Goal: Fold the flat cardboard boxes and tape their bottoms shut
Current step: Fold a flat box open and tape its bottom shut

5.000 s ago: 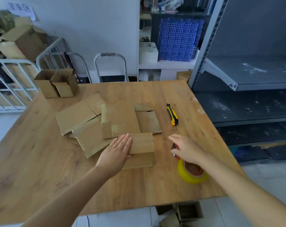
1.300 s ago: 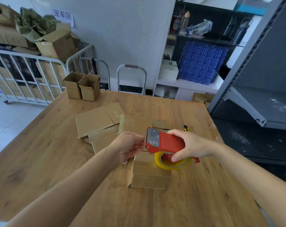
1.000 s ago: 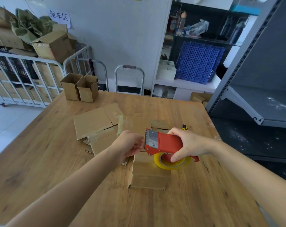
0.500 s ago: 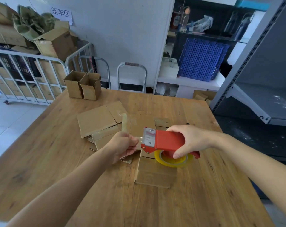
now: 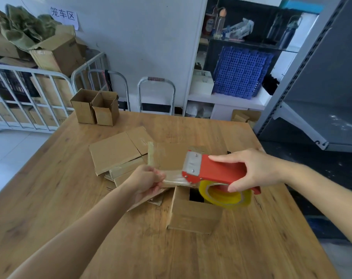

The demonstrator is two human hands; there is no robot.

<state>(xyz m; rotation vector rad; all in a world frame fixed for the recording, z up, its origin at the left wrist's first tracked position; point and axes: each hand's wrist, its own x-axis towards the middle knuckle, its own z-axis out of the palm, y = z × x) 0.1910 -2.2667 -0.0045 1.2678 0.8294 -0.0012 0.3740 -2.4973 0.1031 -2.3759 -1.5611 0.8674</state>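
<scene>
Left hand (image 5: pixel 146 181) pinches blurred tape (image 5: pixel 174 179) | right hand (image 5: pixel 253 170) grips dispenser (image 5: pixel 215 170) | box (image 5: pixel 193 216) part-hidden

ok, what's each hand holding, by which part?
The right hand grips the tape dispenser by its handle; left hand pinches the tape at its free end.

A white paper sign (image 5: pixel 64 16) is fixed on the wall (image 5: pixel 141 47), near its upper left corner, and it carries three dark handwritten characters: 笼车区. A carton (image 5: pixel 58 51) below the sign has faint dark print on its side. A can (image 5: pixel 210 24) on the shelf (image 5: pixel 251 44) has a label, but neither can be read.
</scene>
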